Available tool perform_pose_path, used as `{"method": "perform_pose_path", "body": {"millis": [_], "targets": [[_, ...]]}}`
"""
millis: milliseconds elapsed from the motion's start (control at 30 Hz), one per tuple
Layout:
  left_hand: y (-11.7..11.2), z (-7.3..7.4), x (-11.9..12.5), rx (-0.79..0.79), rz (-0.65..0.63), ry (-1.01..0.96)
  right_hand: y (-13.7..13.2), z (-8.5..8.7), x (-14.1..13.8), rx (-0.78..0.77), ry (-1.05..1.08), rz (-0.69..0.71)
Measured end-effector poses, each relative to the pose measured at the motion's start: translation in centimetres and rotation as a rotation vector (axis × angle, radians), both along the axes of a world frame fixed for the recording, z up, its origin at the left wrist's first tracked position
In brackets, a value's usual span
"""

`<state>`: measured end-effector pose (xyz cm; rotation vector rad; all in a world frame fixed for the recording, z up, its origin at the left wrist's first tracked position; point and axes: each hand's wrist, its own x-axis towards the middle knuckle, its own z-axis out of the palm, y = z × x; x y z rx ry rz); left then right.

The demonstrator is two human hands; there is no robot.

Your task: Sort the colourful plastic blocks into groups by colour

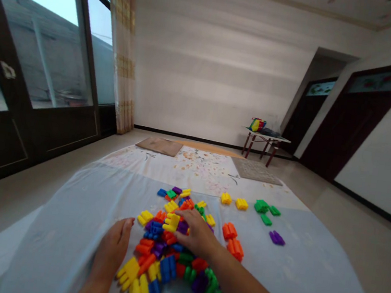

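Pale cloth (pixel 68 225) covers the worktop (pixel 213 148) before a white wall (pixel 220 72). One yellow block (pixel 170 222) sits mid-heap between the right hand (pixel 197 234)'s parted thumb and fingers; whether they grip it, I cannot tell. Mixed-colour blocks (pixel 145 245) surround it. Just left, the left hand (pixel 112 244) has curled fingers, its palm hidden. Orange blocks (pixel 235 249) lie right, green blocks (pixel 262 206) farther right.

On the sheet (pixel 68 225), loose blocks (pixel 266 220) lie right of the block pile (pixel 168 238).
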<state>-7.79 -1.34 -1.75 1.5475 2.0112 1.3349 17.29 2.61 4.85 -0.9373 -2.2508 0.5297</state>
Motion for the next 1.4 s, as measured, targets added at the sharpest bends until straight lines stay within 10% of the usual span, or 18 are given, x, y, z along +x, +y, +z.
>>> {"method": "perform_pose_path", "body": {"millis": [200, 467, 1067, 1267, 1400], "targets": [[-0.7, 2.7, 3.0, 0.188, -0.198, 0.307, -2.4, -0.9, 3.2, -0.032, 0.081, -0.069], [-1.2, 6.7, 9.4, 0.005, -0.665, 0.489, -3.7, -0.7, 4.5, -0.045, 0.115, -0.023], [-1.5, 8.4, 9.1, -0.114, -0.539, -0.051, -3.9, -0.1, 5.4, 0.036, 0.302, -0.012], [-1.7, 8.8, 11.6, -0.146, -0.648, -0.052, -3.8, 0.1, 6.1, 0.001, 0.240, 0.034], [-1.3, 8.3, 10.4, -0.074, -0.506, 0.092, -3.3, 0.3, 8.8, 0.038, 0.249, -0.070]]}}
